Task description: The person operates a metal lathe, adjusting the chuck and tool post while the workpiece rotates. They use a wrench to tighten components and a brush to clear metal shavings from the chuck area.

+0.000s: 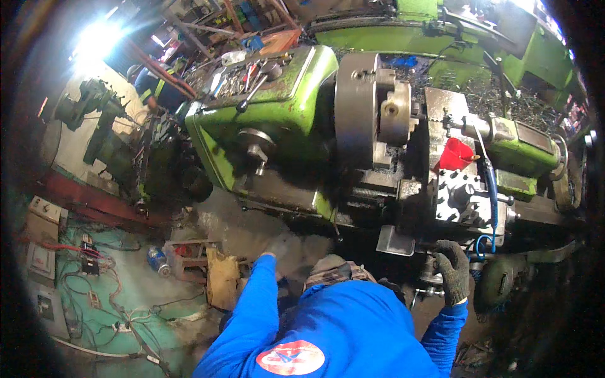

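Note:
By the carriage controls of a green lathe (271, 113), my right hand (452, 272) wears a dark knit glove. Its fingers curl beside a metal handwheel (430, 272); what lies inside them is hidden. My left hand (283, 246) reaches forward below the headstock, blurred, and its fingers cannot be made out. A large steel chuck (355, 107) with a round metal piece (396, 112) at its jaws stands ahead. To its right are a square bolted tool post (460, 196), a red plastic cup (455, 155), and a blue hose (491, 192) running down past the post.
Wrenches and small tools (242, 79) lie on the headstock top. The green tailstock (523, 151) is at right, with metal chips (485, 94) behind. On the left floor are cables (120, 302), electrical boxes (44, 271), a blue can (157, 260) and a red metal frame (187, 261). Another person (154, 85) works at far left.

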### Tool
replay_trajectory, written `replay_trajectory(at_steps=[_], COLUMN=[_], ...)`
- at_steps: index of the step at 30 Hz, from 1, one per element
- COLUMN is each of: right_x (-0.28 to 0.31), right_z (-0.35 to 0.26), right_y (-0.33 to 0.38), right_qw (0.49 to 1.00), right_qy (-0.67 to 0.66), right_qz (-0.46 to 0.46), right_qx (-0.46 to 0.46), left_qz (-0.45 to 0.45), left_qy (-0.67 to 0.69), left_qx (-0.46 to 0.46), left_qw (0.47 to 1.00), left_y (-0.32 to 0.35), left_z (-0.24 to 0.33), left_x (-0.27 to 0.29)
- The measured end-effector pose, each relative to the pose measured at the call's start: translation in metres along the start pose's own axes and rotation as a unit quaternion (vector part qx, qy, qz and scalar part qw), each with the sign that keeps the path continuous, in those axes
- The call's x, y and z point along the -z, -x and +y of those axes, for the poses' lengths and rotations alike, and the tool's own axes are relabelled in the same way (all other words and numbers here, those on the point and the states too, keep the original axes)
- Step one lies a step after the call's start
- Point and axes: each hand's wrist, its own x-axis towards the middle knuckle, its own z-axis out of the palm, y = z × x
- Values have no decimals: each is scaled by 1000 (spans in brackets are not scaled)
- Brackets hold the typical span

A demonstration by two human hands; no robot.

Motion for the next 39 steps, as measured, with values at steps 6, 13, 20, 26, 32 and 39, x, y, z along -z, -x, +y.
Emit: replay_trajectory(at_steps=[6,13,20,26,32,39], right_x=[-44,-86,-155,-190,-190,-199], right_z=[57,46,4,-54,-26,-36], right_y=[-11,-1,20,49,67,48], right_qw=[999,987,976,956,946,964], right_qy=[38,132,205,219,297,204], right_qz=[18,89,37,97,80,129], right_qx=[-27,-25,-64,-168,-98,-115], left_qz=[9,-92,231,203,186,205], left_qy=[68,28,428,443,460,545], left_qx=[-14,72,328,360,348,227], left_qw=[998,993,809,796,796,780], left_y=[15,-116,-170,-207,-226,-216], left_z=[57,-94,-116,-126,-113,-108], left_x=[117,62,80,100,125,176])
